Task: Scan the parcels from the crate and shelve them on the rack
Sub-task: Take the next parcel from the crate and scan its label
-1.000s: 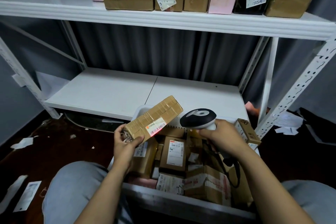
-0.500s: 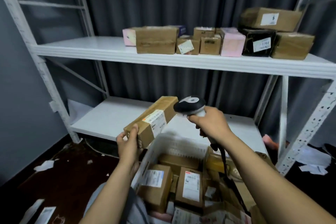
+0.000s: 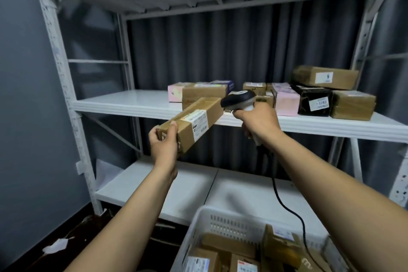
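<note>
My left hand [image 3: 164, 142] grips the near end of a long brown cardboard parcel [image 3: 194, 121] with a white label on its side. The parcel is raised and tilted, its far end level with the front edge of the rack's middle shelf [image 3: 123, 104]. My right hand [image 3: 257, 120] holds a black and white barcode scanner [image 3: 239, 99] just right of the parcel, its cable hanging down toward the white crate [image 3: 223, 219]. The crate sits at the bottom with several labelled brown parcels inside.
Several parcels stand on the right half of the middle shelf: brown boxes, pink boxes [image 3: 286, 100], a black box [image 3: 313, 102]. The lower shelf [image 3: 167, 185] is bare. A grey wall [image 3: 26, 95] is on the left, dark curtain behind. Paper scraps [image 3: 56, 245] lie on the floor.
Both hands rose from above the crate to the height of the middle shelf, carrying the parcel and scanner. The view tilted upward, so the crate dropped to the bottom edge.
</note>
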Tool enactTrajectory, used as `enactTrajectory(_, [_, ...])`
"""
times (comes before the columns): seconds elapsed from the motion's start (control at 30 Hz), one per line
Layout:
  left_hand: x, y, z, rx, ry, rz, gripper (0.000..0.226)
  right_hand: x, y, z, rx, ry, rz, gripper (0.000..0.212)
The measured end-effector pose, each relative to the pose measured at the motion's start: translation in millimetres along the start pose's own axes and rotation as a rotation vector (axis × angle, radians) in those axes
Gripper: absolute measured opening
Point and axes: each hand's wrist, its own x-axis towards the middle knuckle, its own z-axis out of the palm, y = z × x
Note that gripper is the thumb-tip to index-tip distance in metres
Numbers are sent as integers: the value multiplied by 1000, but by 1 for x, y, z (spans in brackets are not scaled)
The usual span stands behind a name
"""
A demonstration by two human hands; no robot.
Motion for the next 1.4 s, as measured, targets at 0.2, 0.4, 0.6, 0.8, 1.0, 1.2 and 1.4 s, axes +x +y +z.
enactTrajectory(0.2, [-1,26,60,10,-115,90,50,22,0,-46,-1,80,-5,19])
enactTrajectory(0.4, [6,39,123,96,-116,132,40,41,18,-82,-11,104,59,26])
enactTrajectory(0.6, [25,44,179,403,-35,324,53,74,43,-105,-71,124,44,26])
enactTrajectory(0.8, [75,26,231,498,-118,494,50,131,56,-110,-119,150,-11,22])
enactTrajectory(1.0, [124,-2,276,670,-241,645,55,188,66,-102,-94,172,-10,32])
enactTrajectory(1.2, [162,-21,310,814,-246,728,51,229,73,-92,-141,173,-27,25])
enactTrajectory(1.4, [181,-28,332,951,-300,757,54,252,76,-85,-174,187,-18,26])
